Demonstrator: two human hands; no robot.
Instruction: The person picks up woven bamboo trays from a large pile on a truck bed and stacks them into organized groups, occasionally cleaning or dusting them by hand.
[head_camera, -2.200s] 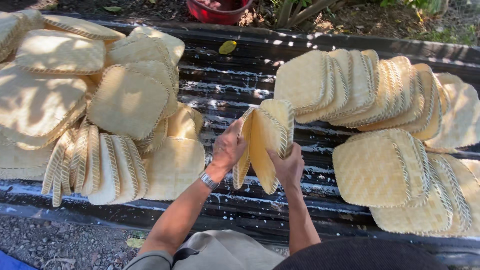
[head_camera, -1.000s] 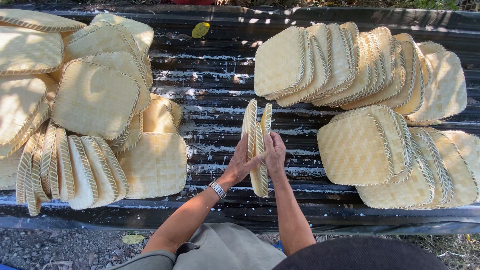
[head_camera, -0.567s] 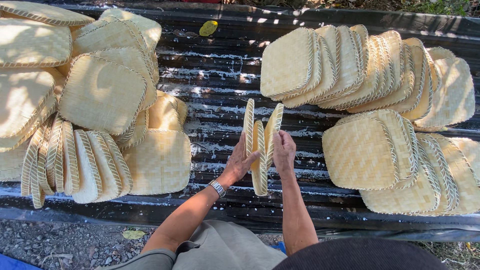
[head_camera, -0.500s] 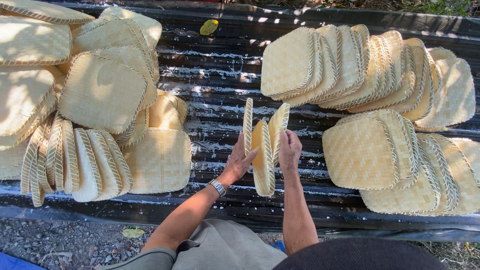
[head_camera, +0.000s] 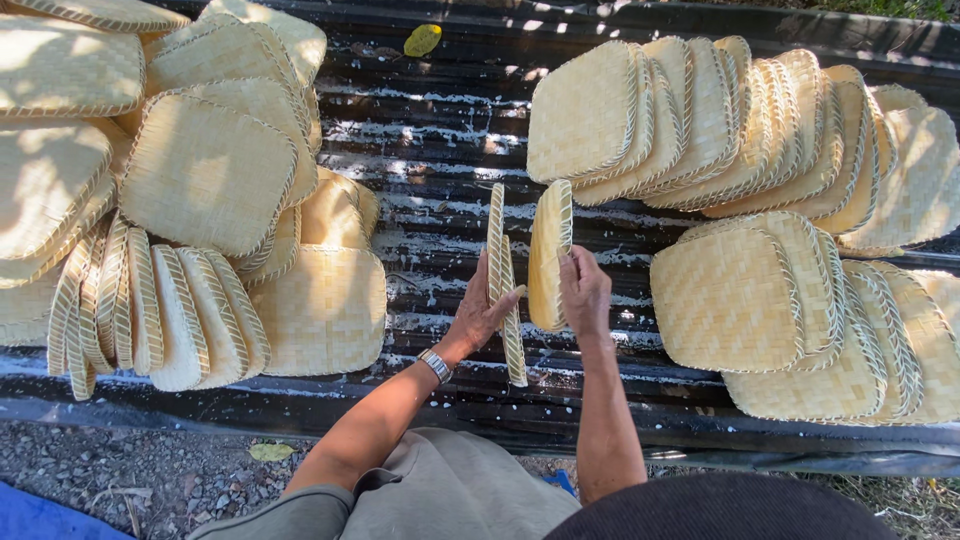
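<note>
A: What do the hands hold?

B: The left hand (head_camera: 482, 315) grips two woven trays (head_camera: 503, 275) standing on edge, fingers curled round their near rims, thumb across the front. A watch (head_camera: 435, 364) sits on that wrist. The right hand (head_camera: 585, 292) clasps a third tray (head_camera: 549, 250), also on edge, fingers wrapped over its near side.

A: Are the two lots touching?

B: No. A narrow gap shows between them, the third tray at about 3 o'clock from the pair. It tilts slightly, its upper end leaning away from them.

A: Where do they stand?

B: At the middle of a dark corrugated sheet (head_camera: 430, 150), streaked white. The lower edge of the pair looks to rest on it; whether the third tray touches it cannot be told.

A: And around them?

B: At 9 o'clock one tray lies flat (head_camera: 322, 310), with a row standing on edge (head_camera: 150, 305) beyond it. At 10 o'clock a pile leans (head_camera: 210, 170), overlapping. At 1 o'clock a fanned row (head_camera: 720, 125) stretches rightward. At 3 o'clock another overlapping stack (head_camera: 800, 320) lies, well apart from the right hand.

A: Anything else?

B: A yellow leaf (head_camera: 422, 39) at 12 o'clock near the far edge. At 7 o'clock, gravel (head_camera: 120, 470) below the sheet, with another leaf on it.
</note>
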